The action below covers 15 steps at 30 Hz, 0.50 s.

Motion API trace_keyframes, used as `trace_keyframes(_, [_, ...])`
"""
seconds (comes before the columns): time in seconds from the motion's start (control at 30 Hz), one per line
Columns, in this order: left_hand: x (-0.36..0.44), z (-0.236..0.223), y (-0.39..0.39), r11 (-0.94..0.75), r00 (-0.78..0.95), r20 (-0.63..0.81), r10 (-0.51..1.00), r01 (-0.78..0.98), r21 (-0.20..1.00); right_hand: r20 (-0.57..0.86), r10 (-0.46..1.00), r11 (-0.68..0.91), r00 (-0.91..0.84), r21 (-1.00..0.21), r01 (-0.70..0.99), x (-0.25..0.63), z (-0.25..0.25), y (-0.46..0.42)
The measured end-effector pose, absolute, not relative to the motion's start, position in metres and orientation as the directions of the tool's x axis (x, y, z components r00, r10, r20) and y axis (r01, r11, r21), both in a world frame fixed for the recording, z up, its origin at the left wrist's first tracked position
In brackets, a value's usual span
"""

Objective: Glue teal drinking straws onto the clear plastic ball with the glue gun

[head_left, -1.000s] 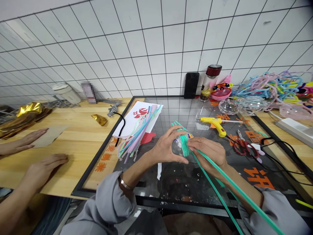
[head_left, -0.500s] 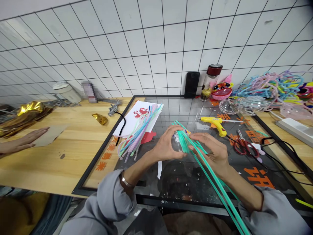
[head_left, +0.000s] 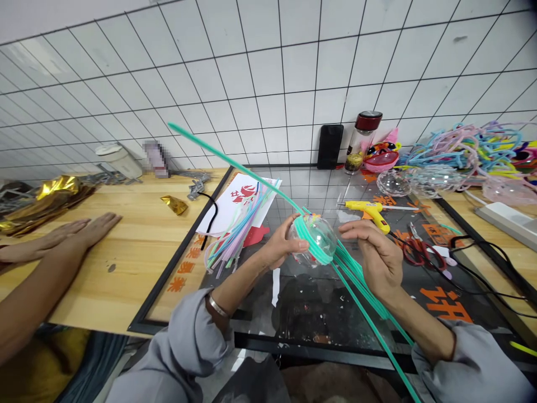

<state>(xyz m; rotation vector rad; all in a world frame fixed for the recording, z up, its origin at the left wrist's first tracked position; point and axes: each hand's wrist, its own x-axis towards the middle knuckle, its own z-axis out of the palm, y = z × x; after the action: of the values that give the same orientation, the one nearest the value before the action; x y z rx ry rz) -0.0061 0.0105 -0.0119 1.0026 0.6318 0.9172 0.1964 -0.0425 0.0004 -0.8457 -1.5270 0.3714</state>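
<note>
My left hand (head_left: 283, 246) grips a clear plastic ball (head_left: 325, 236) from its left side, with the thumb across the front. Green pipe cleaners (head_left: 308, 238) lie side by side in a band around the ball. One long green end reaches up and left past the wall tiles; several others trail down and right toward my right forearm. My right hand (head_left: 375, 260) hovers just right of the ball, its fingers partly bent and apart, seemingly holding nothing. The trailing green strands run close beside and under it. The ball's underside is partly hidden.
A bundle of pastel pipe cleaners (head_left: 239, 224) rests on white paper (head_left: 226, 198). Behind my right hand lie a yellow glue gun (head_left: 367, 210) and red-handled scissors (head_left: 419, 254) beside black cables. A phone (head_left: 330, 146) and glass bottle (head_left: 361, 143) stand by the wall. At left, another person's forearms (head_left: 62, 268) rest on the table.
My right hand has come off the ball and moved slightly right. The ball has turned, exposing its clear side, and one green end now sticks out up-left. The other person's second arm has appeared.
</note>
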Motion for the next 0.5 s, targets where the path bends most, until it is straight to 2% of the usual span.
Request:
trace_keyframes(0.13, [-0.0084, -0.0091, 0.0115, 0.288, 0.509, -0.048, 0.859, -0.404, 0.868, 0.662, 0.740, 0.626, 0.122, -0.743, 0.237, 0.1941, -0.0060, -0.0386])
trace_keyframes(0.2, [-0.0092, -0.0087, 0.0121, 0.303, 0.519, -0.049, 0.853, -0.417, 0.857, 0.644, 0.756, 0.595, 0.113, -0.749, 0.291, 0.1943, -0.0081, -0.0383])
trace_keyframes(0.27, [-0.0093, -0.0087, 0.0125, 0.309, 0.527, -0.044, 0.849, -0.426, 0.850, 0.679, 0.731, 0.605, 0.068, -0.691, 0.396, 0.1950, -0.0087, -0.0396])
trace_keyframes(0.33, [-0.0086, -0.0089, 0.0126, 0.313, 0.537, -0.041, 0.843, -0.427, 0.848, 0.782, 0.623, 0.673, -0.024, -0.521, 0.525, 0.1953, -0.0081, -0.0421])
trace_keyframes(0.4, [-0.0074, -0.0091, 0.0128, 0.315, 0.545, -0.043, 0.837, -0.417, 0.853, 0.874, 0.457, 0.741, -0.165, -0.272, 0.615, 0.1947, -0.0069, -0.0449])
trace_keyframes(0.47, [-0.0063, -0.0098, 0.0133, 0.314, 0.550, -0.047, 0.834, -0.404, 0.859, 0.896, 0.327, 0.769, -0.302, -0.067, 0.636, 0.1932, -0.0059, -0.0469])
trace_keyframes(0.5, [-0.0060, -0.0103, 0.0138, 0.314, 0.553, -0.045, 0.832, -0.401, 0.861, 0.889, 0.299, 0.772, -0.346, -0.012, 0.636, 0.1924, -0.0057, -0.0474])
